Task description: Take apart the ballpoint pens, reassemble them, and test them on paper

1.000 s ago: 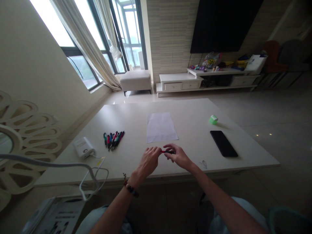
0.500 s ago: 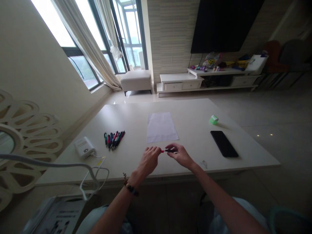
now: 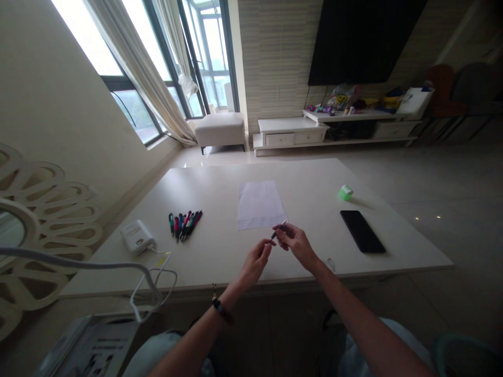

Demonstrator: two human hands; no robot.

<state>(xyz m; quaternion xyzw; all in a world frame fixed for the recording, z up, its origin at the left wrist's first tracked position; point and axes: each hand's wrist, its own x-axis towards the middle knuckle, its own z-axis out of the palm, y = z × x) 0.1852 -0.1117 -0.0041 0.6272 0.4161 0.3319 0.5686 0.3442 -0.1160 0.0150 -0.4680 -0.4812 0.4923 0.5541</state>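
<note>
Just in front of the sheet of paper point(image 3: 261, 205), my right hand point(image 3: 295, 242) pinches a dark pen point(image 3: 278, 231) with a pale upper end. The pen is tilted, its lower end pointing toward my left hand point(image 3: 256, 260). My left fingertips are closed at that lower end and seem to grip it; whether a small part is also tucked inside them is hidden. A group of pens point(image 3: 185, 225) in several colours lies side by side on the left of the white table point(image 3: 216, 262).
A white charger box point(image 3: 137, 236) with a looped cable point(image 3: 173, 275) is at the table's left. On the right are a black phone point(image 3: 362, 231) and a small green container point(image 3: 346, 192). A small clear piece point(image 3: 330, 264) lies near the front edge.
The pen has turned from nearly level to slanted, its pale end now up. My left hand has shifted right and rotated, and the red part seen at its fingers is out of sight.
</note>
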